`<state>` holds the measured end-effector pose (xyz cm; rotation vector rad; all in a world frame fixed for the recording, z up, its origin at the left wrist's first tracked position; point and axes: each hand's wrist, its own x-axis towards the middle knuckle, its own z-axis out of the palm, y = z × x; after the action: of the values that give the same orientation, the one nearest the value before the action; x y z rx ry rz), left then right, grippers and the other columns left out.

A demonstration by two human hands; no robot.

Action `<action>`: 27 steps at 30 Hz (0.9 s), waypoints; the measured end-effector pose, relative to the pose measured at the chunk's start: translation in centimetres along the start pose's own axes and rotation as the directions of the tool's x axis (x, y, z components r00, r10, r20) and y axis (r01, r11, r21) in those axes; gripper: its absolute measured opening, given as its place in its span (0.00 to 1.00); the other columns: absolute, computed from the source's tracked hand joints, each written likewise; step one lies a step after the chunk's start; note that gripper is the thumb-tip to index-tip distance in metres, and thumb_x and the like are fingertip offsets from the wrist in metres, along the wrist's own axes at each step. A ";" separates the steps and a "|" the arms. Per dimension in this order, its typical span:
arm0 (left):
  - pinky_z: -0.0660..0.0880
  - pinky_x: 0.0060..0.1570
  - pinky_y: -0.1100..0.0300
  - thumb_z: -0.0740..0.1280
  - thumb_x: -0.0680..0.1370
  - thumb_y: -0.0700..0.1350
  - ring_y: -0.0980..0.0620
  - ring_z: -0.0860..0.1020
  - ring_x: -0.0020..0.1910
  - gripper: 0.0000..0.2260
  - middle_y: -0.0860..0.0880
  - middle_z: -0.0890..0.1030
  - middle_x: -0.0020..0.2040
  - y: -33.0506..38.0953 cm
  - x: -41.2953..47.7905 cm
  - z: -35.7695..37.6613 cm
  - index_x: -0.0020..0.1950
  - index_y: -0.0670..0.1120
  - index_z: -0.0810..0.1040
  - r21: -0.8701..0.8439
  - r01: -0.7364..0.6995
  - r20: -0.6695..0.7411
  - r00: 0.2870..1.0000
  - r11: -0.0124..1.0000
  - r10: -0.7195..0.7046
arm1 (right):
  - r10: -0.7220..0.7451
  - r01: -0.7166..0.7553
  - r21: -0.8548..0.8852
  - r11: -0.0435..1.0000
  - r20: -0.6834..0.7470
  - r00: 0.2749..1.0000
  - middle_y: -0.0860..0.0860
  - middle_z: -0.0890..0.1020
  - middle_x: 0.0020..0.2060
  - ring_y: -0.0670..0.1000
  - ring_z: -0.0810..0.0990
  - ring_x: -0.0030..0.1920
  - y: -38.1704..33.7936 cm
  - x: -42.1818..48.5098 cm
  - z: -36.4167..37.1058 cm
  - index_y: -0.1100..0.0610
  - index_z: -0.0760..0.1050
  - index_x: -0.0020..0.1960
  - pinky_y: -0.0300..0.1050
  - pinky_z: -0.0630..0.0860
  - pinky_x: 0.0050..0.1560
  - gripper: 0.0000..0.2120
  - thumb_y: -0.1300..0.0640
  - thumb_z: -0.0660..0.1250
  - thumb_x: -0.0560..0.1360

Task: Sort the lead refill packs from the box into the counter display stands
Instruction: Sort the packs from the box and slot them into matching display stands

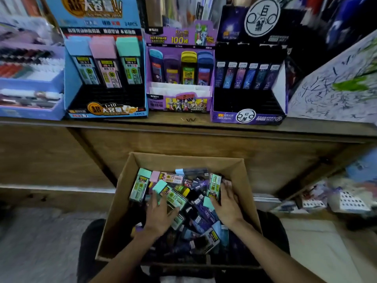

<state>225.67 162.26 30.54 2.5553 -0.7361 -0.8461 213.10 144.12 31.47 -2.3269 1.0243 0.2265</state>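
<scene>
Inside the box (183,162): lead refill packs (177,198) are heaped.
Left hand (159,213): fingers are spread over packs.
Right hand (227,206): mint-capped pack (214,185) is gripped.

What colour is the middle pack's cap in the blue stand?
Pink cap, clearest in head view.

Jumbled refill packs (175,198) in cardboard box (183,162), stands (71,84) part-filled

The box (183,162) is plain brown cardboard, matt. Inside the box, the lead refill packs (175,196) are glossy plastic with printed labels. Above the box, the counter (130,121) is worn, dull wood; its display stands (71,84) are smooth printed card.
</scene>
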 end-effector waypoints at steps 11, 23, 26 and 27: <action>0.63 0.67 0.54 0.64 0.77 0.54 0.44 0.63 0.71 0.28 0.42 0.61 0.73 0.4 -0.2 1.0 0.73 0.43 0.62 -0.029 -0.183 -0.246 0.954 0.983 0.171 | -0.343 0.343 -0.279 0.897 0.052 0.938 0.49 0.44 0.77 0.53 0.41 0.76 0.6 -1.6 3.2 0.45 0.51 0.76 0.53 0.52 0.73 0.27 0.45 0.54 0.80; 0.67 0.57 0.55 0.74 0.69 0.57 0.43 0.67 0.62 0.25 0.45 0.78 0.57 -0.8 0.7 0.8 0.58 0.43 0.74 -0.219 0.106 -0.135 0.981 0.970 -0.138 | 0.062 -0.021 0.301 0.953 -0.127 0.990 0.55 0.76 0.55 0.54 0.76 0.54 -0.2 -0.5 2.4 0.57 0.74 0.56 0.43 0.72 0.51 0.12 0.53 0.66 0.76; 0.69 0.60 0.56 0.75 0.70 0.49 0.46 0.72 0.60 0.22 0.45 0.78 0.58 -0.8 0.3 0.6 0.60 0.41 0.75 -0.337 0.064 -0.104 0.989 0.939 -0.105 | 0.053 -0.024 0.331 0.943 -0.079 0.995 0.55 0.79 0.52 0.53 0.78 0.50 -0.1 -0.2 2.2 0.57 0.76 0.52 0.47 0.76 0.51 0.09 0.54 0.67 0.76; 0.70 0.58 0.59 0.75 0.70 0.46 0.48 0.73 0.57 0.22 0.45 0.77 0.58 -0.8 0.1 0.5 0.60 0.41 0.75 -0.385 0.054 -0.091 0.991 0.921 -0.096 | 0.053 -0.024 0.344 0.939 -0.077 0.996 0.54 0.79 0.51 0.51 0.78 0.48 -0.1 -0.1 2.1 0.58 0.76 0.50 0.44 0.76 0.48 0.07 0.55 0.68 0.75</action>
<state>225.73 162.74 29.79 2.2663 -0.3944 -0.7796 213.25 145.40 29.84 -2.0150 1.0577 -0.0364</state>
